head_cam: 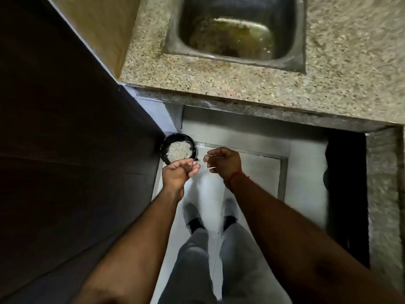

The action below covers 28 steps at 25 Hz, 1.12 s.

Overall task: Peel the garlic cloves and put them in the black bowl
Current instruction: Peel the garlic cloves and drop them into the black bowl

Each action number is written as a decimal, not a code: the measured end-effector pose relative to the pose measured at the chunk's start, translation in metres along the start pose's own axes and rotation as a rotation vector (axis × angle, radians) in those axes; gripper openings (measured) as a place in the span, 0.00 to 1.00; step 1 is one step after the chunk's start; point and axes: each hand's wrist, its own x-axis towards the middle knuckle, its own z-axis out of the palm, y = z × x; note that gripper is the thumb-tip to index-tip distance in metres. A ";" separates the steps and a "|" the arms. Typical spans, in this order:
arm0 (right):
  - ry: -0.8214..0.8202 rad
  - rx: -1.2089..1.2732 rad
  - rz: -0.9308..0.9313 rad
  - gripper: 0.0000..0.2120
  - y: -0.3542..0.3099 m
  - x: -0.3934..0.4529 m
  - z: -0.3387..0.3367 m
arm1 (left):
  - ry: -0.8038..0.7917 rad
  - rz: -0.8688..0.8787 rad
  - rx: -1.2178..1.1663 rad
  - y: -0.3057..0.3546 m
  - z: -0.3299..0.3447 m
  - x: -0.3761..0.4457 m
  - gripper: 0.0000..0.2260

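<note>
- Left hand (178, 174): grip curled, pinching a small pale garlic clove (195, 170).
- Right hand (223, 163): grip curled; contents unclear.
- Black bowl (178, 148) of pale bits just beyond the left hand.

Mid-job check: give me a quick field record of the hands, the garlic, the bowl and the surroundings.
left hand: fingers curled round a small pale piece, seemingly a garlic clove
right hand: fingers curled, pinching a thin pale strip, probably garlic skin
black bowl: on the floor by the dark wall, holds pale bits, too blurred to identify
hands versus bowl: just right of it, held in the air
sink: set in the speckled counter, murky residue inside
</note>
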 end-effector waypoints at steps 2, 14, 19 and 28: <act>-0.018 -0.043 0.026 0.10 0.004 0.045 0.025 | 0.033 0.009 -0.032 0.001 -0.009 0.040 0.05; -0.134 -0.205 0.124 0.09 0.156 0.331 0.132 | 0.277 -0.160 -0.499 -0.113 -0.062 0.325 0.09; -0.188 -0.392 0.100 0.11 0.236 0.427 0.142 | 0.182 -0.234 -0.604 -0.154 -0.078 0.402 0.19; -0.803 -1.357 -0.330 0.25 0.281 0.421 0.151 | 0.125 -0.207 -0.798 -0.159 -0.090 0.422 0.33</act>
